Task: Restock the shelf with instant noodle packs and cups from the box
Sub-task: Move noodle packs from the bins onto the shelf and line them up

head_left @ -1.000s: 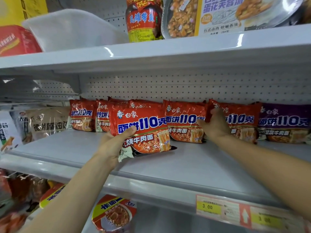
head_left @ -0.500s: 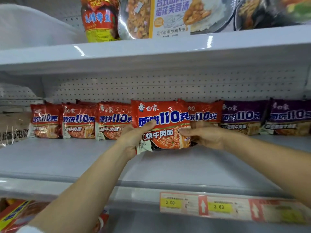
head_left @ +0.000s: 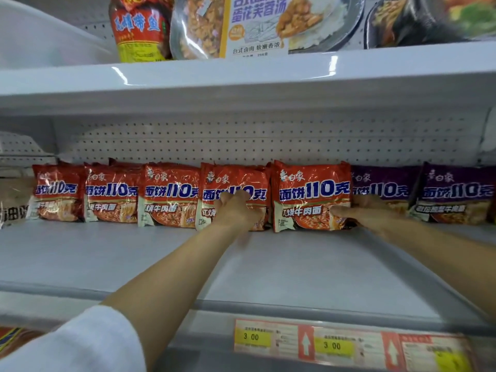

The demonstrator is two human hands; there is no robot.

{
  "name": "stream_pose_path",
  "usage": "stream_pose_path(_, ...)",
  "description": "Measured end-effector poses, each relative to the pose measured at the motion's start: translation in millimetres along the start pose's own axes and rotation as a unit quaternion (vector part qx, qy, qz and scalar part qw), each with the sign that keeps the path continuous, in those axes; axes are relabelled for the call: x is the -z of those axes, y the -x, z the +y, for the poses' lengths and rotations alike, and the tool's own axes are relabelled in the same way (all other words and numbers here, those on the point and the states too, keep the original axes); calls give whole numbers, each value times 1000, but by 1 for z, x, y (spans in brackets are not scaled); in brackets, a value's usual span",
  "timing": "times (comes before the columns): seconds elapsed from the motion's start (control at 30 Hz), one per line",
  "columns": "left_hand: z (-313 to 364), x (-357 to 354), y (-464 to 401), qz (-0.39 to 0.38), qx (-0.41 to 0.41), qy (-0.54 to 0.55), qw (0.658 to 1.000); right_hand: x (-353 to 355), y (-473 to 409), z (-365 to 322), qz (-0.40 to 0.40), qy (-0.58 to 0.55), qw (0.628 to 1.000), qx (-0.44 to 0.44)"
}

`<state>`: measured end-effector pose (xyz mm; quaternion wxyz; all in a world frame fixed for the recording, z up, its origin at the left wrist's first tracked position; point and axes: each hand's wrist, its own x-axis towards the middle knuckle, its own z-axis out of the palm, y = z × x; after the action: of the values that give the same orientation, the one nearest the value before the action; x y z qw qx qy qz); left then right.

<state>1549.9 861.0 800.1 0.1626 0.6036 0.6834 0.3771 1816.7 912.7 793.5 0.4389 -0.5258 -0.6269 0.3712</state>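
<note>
Five red instant noodle packs stand in a row at the back of the grey shelf (head_left: 128,259). The rightmost red pack (head_left: 308,194) stands upright beside the purple ones. My right hand (head_left: 365,210) holds its lower right corner, thumb on the front and fingers behind. My left hand (head_left: 236,210) presses against the front of the fourth red pack (head_left: 233,181), and motion blur hides how its fingers lie. The box is not in view.
Two purple noodle packs (head_left: 386,189) continue the row to the right. The upper shelf (head_left: 241,76) hangs low overhead with a jar (head_left: 139,25) and meal trays on it. Price tags (head_left: 332,345) line the front rail. A beige bag (head_left: 13,208) sits far left.
The red pack held in front of the row has gone back and right into line next to the purple packs. My left hand let go of it and now rests on the neighbouring pack.
</note>
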Motion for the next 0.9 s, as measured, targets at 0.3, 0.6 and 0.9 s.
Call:
stream_pose_path(0.3,-27,2,-3,-90,8,-121,989,-17,-14,10,58,57,997,-12)
stream_pose_path(0.6,-30,-1,-3,-88,10,-92,992,-23,-11,0,59,83,994,-43)
stream_pose_path(0.9,-19,16,40,-56,29,161,985,-30,36,-27,125,179,974,63)
